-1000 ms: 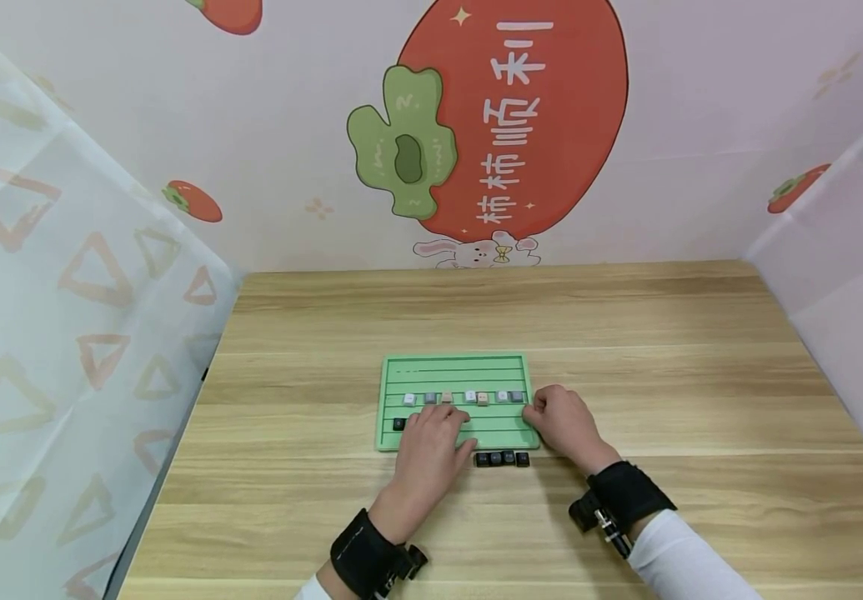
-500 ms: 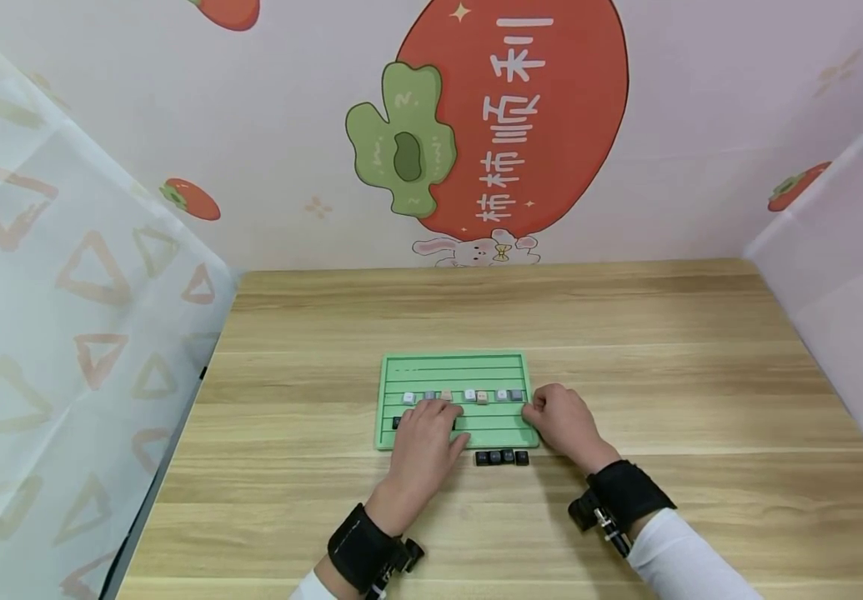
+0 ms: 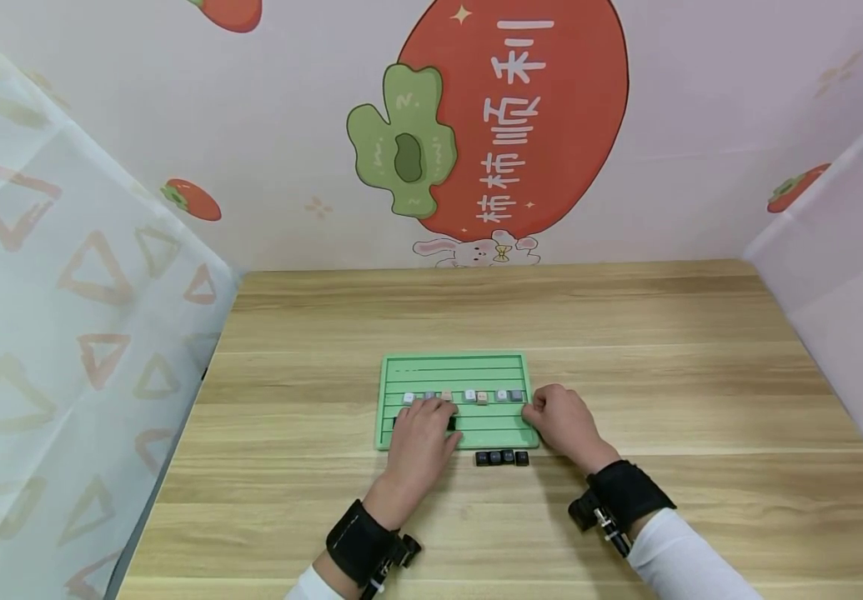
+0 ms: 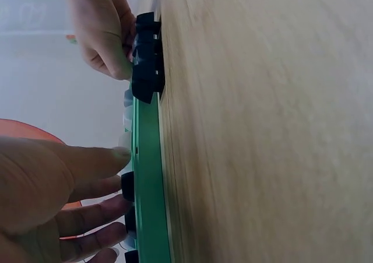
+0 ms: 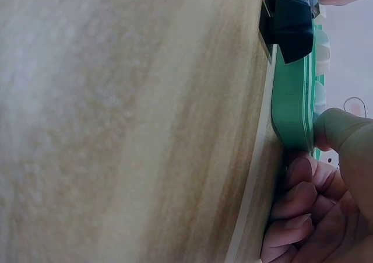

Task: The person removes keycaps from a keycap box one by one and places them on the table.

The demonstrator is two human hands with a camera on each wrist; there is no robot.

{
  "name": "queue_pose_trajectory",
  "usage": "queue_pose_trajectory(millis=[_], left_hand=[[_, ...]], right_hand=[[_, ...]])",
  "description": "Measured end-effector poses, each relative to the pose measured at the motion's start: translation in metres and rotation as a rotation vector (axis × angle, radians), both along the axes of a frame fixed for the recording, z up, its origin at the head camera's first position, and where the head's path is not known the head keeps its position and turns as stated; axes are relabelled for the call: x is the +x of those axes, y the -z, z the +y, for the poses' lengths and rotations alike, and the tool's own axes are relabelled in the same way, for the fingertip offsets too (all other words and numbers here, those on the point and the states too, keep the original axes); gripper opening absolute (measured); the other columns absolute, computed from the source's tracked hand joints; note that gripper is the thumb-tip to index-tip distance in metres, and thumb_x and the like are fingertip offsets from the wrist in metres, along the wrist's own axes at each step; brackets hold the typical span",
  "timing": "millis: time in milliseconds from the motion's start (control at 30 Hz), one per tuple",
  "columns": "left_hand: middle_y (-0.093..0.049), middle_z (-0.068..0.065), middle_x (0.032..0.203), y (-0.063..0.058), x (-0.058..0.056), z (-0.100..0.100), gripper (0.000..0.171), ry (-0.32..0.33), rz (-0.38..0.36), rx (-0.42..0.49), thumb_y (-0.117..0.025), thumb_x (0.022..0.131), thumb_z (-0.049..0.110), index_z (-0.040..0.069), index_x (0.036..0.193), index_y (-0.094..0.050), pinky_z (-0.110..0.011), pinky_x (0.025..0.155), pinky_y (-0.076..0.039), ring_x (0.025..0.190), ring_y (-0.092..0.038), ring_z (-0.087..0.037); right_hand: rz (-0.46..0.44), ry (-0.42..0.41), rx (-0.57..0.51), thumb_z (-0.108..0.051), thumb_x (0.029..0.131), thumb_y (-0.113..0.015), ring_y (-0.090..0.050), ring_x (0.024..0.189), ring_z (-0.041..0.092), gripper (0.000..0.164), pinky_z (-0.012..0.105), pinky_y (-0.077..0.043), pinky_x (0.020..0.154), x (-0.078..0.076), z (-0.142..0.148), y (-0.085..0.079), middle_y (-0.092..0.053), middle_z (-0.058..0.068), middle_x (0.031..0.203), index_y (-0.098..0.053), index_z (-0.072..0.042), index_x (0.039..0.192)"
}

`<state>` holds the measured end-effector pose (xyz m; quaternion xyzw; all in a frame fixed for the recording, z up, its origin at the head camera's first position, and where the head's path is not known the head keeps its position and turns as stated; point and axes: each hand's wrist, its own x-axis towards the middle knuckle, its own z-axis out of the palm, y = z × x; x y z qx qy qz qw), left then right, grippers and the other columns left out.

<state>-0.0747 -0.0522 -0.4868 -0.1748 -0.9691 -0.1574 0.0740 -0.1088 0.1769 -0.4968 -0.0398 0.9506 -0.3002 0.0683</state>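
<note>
A green board [image 3: 454, 365] with ridged rows lies on the table, carrying a spaced row of white, grey and beige keycaps [image 3: 470, 396]. My left hand [image 3: 419, 446] is over its front left part, fingers reaching down at several black keycaps [image 4: 127, 186] and mostly covering them in the head view. One black keycap [image 3: 451, 423] shows between its thumb and index finger. At the board's right edge, my right hand [image 3: 566, 425] pinches the rim, thumb on top and the other fingers curled against the side.
Several more black keycaps [image 3: 508, 457] stand in a short row on the wooden table [image 3: 671, 358], just in front of the board. A printed backdrop [image 3: 288, 125] closes off the back, with pale sheets at both sides.
My left hand has slid slightly left along the board, uncovering a black keycap by its thumb. My right hand stays at the right edge.
</note>
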Motion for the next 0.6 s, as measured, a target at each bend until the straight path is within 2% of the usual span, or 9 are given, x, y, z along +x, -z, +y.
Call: queue_pose_trajectory(millis=[200,600], left_hand=[[-0.068,-0.002,0.108,-0.0001,-0.0013,0.0001,0.030,-0.005,-0.015,-0.033,-0.074,0.077,0.022,0.014,0.105,-0.071,-0.036,0.077,-0.046,0.097,-0.058,-0.021],[-0.068,-0.002,0.106,-0.0010,-0.0021,-0.0007,0.024,0.000,-0.028,-0.042,-0.071,0.079,0.015,0.014,0.103,-0.072,-0.035,0.074,-0.046,0.095,-0.059,-0.021]], right_hand=[[-0.004,0.001,0.002,-0.013,0.080,-0.058,-0.030,0.046,0.013,0.033,0.027,-0.026,0.051,-0.0006,-0.0001,-0.0001,-0.029,-0.004,0.049,-0.040,-0.011,0.052],[-0.009,0.003,-0.002,-0.013,0.080,-0.058,-0.030,0.046,0.013,0.033,0.027,-0.026,0.051,-0.0001,-0.0005,-0.0021,-0.028,-0.004,0.049,-0.040,-0.011,0.052]])
